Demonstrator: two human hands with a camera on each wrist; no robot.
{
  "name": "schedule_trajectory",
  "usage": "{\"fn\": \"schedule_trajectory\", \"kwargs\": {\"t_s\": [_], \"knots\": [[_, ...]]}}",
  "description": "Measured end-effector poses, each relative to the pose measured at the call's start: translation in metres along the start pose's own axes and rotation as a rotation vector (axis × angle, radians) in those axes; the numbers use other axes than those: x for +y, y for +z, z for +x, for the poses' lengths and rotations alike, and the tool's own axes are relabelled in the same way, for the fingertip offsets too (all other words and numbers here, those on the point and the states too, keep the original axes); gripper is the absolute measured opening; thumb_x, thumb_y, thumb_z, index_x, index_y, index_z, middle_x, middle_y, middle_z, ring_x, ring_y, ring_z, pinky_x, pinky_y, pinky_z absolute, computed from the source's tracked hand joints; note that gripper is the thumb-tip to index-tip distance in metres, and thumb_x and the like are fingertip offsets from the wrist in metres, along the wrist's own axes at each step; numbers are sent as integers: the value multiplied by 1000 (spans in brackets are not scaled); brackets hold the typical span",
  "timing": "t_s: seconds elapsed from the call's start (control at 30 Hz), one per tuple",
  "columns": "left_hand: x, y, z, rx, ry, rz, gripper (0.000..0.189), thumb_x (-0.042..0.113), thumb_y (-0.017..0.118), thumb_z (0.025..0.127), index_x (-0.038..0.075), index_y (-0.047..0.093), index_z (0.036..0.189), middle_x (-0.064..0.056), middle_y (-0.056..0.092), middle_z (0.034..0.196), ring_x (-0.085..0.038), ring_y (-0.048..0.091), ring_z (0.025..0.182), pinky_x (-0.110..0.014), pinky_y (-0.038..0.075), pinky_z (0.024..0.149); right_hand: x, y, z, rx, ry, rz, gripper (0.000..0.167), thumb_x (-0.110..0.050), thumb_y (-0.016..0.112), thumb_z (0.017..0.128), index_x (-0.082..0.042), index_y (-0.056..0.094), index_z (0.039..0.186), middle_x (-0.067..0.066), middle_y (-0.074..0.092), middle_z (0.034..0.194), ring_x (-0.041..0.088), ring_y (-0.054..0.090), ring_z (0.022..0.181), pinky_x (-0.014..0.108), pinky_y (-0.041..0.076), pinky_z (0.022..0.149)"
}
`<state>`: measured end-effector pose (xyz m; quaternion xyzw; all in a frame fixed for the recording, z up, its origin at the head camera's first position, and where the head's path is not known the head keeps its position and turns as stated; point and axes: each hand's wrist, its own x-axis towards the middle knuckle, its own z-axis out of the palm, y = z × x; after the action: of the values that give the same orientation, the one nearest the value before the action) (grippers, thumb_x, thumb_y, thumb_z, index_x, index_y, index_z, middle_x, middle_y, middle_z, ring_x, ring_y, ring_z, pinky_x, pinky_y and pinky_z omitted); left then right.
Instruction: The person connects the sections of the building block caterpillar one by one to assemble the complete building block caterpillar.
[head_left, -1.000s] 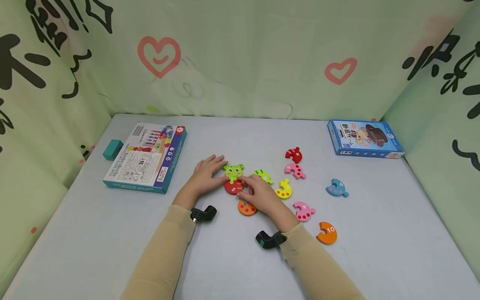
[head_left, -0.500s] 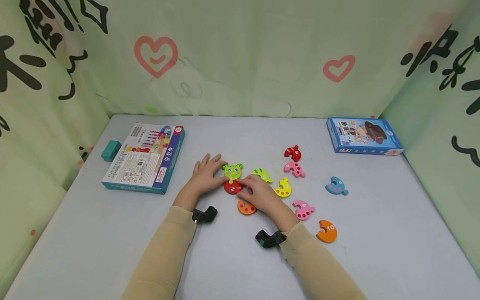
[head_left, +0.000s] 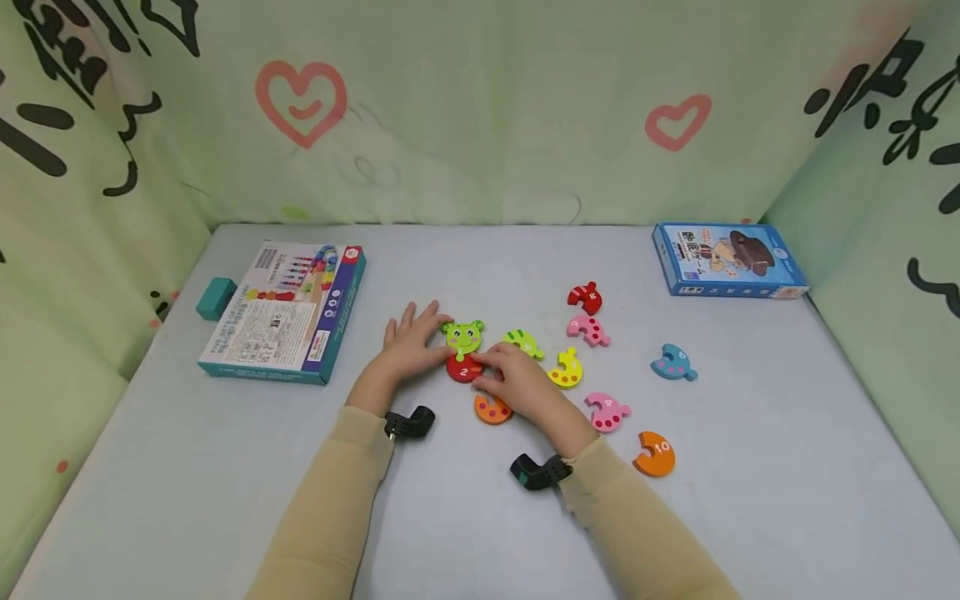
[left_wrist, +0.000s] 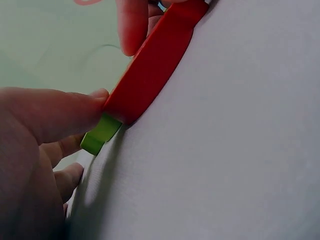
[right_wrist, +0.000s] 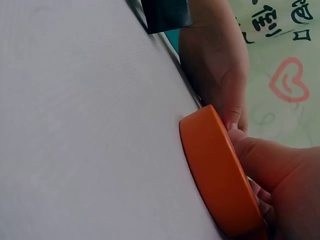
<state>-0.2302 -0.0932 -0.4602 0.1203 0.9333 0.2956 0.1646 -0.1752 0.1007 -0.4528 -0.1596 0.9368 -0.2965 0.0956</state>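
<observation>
A green frog-faced head piece [head_left: 462,336] joins a red disc piece marked 2 [head_left: 462,370] just below it, near the table's middle. My left hand [head_left: 408,348] lies at their left side, fingers spread, with the thumb touching where green meets red. In the left wrist view, that thumb presses the edge of the red piece [left_wrist: 155,65], and the green piece [left_wrist: 101,135] shows under it. My right hand [head_left: 517,379] pinches the red piece's right side between thumb and index finger. An orange spotted piece [head_left: 491,409] lies below, partly covered by the right hand.
Right of my hands lie a striped green piece [head_left: 523,342], a yellow piece [head_left: 567,368], pink pieces [head_left: 607,412], a red piece [head_left: 586,297], a blue piece [head_left: 674,362] and an orange 10 piece [head_left: 656,454]. Boxes stand left [head_left: 281,312] and back right [head_left: 729,260].
The head view has shifted slightly, so everything sits a little higher in it. Both hands keep their places at the joined green and red pieces.
</observation>
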Motion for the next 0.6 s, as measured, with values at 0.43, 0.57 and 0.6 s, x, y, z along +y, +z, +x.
{"fn": "schedule_trajectory", "kwargs": {"t_s": [0.43,0.57,0.6], "knots": [[-1,1,-1,11,40,14,57,43,52,85,22,41,136,-3,13,154,-29,-4,141,-55,-8,109,-6,-16,-30,-106,73,26,63,-37,70,76,-13,48,131,3,57,121,18,49,115,37,44,95],[-2,2,-1,28,32,17,56,46,51,86,22,42,136,-3,14,153,-28,-4,142,-55,-8,109,-5,-13,-37,-100,23,-79,57,-39,75,71,-14,57,119,1,57,116,18,46,110,35,43,94],[-1,2,-1,30,32,14,56,47,50,86,22,42,135,-3,14,153,-28,-4,142,-55,-8,109,-5,-12,-39,-91,18,-93,54,-39,76,70,-15,59,115,0,56,116,17,45,109,34,43,93]]}}
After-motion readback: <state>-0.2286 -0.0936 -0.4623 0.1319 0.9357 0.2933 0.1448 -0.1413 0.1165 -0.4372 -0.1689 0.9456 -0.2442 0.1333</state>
